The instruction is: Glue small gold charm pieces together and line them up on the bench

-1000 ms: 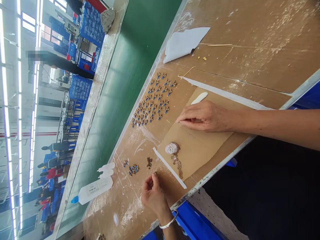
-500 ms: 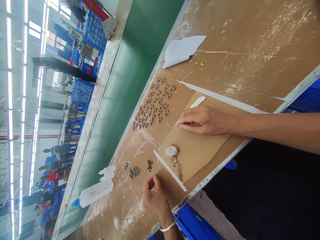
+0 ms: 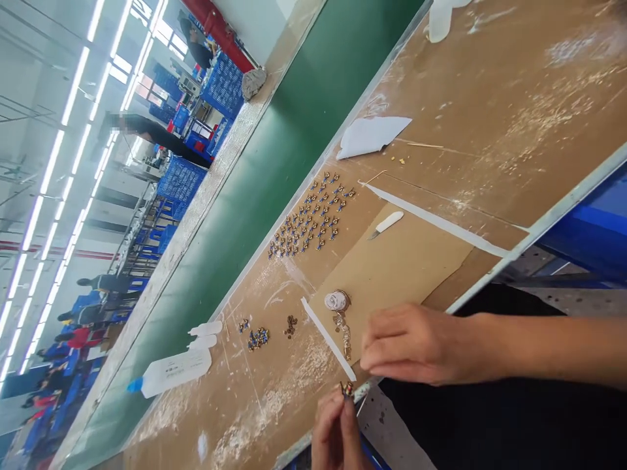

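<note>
My left hand [image 3: 336, 427] is closed at the table's front edge, pinching a small blue and gold figurine [image 3: 347, 390] between thumb and finger. Just above and to the right of it hovers my right hand [image 3: 404, 344], its fingers pressed together; whatever they may hold is hidden. On the brown paper sheet [image 3: 416, 254] beside this hand stands a small white-crusted pot [image 3: 337, 300], with a wet brown smear [image 3: 343, 336] below it. A white-handled knife [image 3: 389, 223] lies farther up the sheet.
Many similar figurines stand in rows [image 3: 308, 219], with a small pile of them [image 3: 258, 338] and some brown bits [image 3: 290, 326] nearer. A large bottle [image 3: 174, 373] and two small ones [image 3: 203, 334] lie left. White paper [image 3: 372, 136] lies at the back. Co-workers are beyond.
My right hand has come from beside the knife down toward my left hand, uncovering the knife's blade. My left hand has drawn back to the table edge with the figurine. The view has tilted.
</note>
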`<state>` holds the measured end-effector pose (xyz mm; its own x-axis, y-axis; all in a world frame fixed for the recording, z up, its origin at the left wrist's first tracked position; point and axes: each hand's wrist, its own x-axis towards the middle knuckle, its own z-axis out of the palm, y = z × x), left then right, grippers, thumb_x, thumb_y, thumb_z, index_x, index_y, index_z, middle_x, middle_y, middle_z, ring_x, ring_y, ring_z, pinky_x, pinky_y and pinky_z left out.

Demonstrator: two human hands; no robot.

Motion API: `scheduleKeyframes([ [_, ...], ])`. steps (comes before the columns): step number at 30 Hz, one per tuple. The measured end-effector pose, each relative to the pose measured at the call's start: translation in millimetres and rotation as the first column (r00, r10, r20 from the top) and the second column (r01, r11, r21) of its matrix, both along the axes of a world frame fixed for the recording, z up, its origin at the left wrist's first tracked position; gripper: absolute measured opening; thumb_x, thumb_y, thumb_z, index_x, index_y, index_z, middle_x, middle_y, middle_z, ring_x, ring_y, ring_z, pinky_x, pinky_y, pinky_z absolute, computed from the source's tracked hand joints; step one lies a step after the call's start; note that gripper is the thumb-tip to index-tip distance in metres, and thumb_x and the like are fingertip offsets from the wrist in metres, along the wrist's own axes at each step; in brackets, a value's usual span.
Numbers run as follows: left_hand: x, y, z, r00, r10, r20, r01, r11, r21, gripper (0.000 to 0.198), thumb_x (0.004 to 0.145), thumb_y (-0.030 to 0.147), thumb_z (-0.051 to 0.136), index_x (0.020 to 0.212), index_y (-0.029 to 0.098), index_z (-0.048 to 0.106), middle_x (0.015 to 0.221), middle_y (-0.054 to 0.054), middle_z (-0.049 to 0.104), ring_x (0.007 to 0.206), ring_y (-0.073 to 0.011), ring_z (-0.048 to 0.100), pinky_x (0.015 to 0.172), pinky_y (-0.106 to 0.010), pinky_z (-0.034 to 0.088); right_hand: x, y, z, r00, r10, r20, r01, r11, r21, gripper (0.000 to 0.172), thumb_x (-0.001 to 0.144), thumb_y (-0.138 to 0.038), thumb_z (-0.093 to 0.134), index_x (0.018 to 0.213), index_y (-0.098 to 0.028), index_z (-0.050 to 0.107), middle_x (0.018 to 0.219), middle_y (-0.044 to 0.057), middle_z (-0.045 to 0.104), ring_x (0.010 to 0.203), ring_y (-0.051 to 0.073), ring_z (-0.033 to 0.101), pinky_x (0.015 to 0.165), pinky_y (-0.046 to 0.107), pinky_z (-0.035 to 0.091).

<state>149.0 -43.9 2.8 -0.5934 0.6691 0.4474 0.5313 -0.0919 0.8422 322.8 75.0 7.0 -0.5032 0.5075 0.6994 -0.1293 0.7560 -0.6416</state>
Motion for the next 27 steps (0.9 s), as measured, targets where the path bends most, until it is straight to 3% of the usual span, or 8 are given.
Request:
scheduleKeyframes([
  [4,12.8,-0.6,0.7,0.971,-0.198,-0.132,0.207,0.977,0.060,0.005,0.077,0.024,0.068,0.082,0.024,0.068,0.074,0.004,0.068,0.067,-0.0108,0.061,0.066,-0.024,0.051,-1.7,-16.6,0.8,0.999,0.042,0.033,-0.040,0.999,-0.032,0.017,0.091,-0.016,0.047,0.088,-0.012,0.063,0.078,0.006,0.062,0.072,0.012,0.055,0.068,0.022,0.045],
  [9,16.5,0.3,7.2,0.919,-0.294,-0.263,0.309,0.951,0.018,0.004,0.081,0.018,0.064,0.084,0.020,0.065,0.075,0.000,0.067,0.068,-0.0123,0.062,0.067,-0.027,0.051,8.1,-16.9,1.8,0.996,0.034,0.086,-0.035,0.999,0.019,0.017,0.092,-0.017,0.047,0.090,-0.012,0.063,0.079,0.007,0.062,0.073,0.011,0.055,0.068,0.021,0.044],
  [19,26.4,4.5,19.5,0.821,-0.318,-0.474,0.362,0.932,0.002,0.008,0.081,0.010,0.060,0.083,0.018,0.063,0.073,-0.001,0.066,0.067,-0.0124,0.062,0.068,-0.029,0.051,16.8,-19.7,2.1,0.999,0.033,0.028,-0.035,0.998,0.054,0.012,0.089,-0.013,0.050,0.090,-0.011,0.062,0.078,0.007,0.063,0.070,0.011,0.054,0.065,0.022,0.045],
  [27,25.1,6.5,23.4,0.680,-0.248,-0.690,0.349,0.937,0.007,0.011,0.083,0.010,0.057,0.082,0.019,0.064,0.068,-0.001,0.068,0.065,-0.0132,0.064,0.065,-0.029,0.054,15.7,-22.2,-2.5,1.000,0.001,0.010,-0.001,0.998,0.062,0.013,0.090,-0.012,0.049,0.097,-0.013,0.059,0.079,0.006,0.064,0.073,0.010,0.056,0.067,0.021,0.047],
])
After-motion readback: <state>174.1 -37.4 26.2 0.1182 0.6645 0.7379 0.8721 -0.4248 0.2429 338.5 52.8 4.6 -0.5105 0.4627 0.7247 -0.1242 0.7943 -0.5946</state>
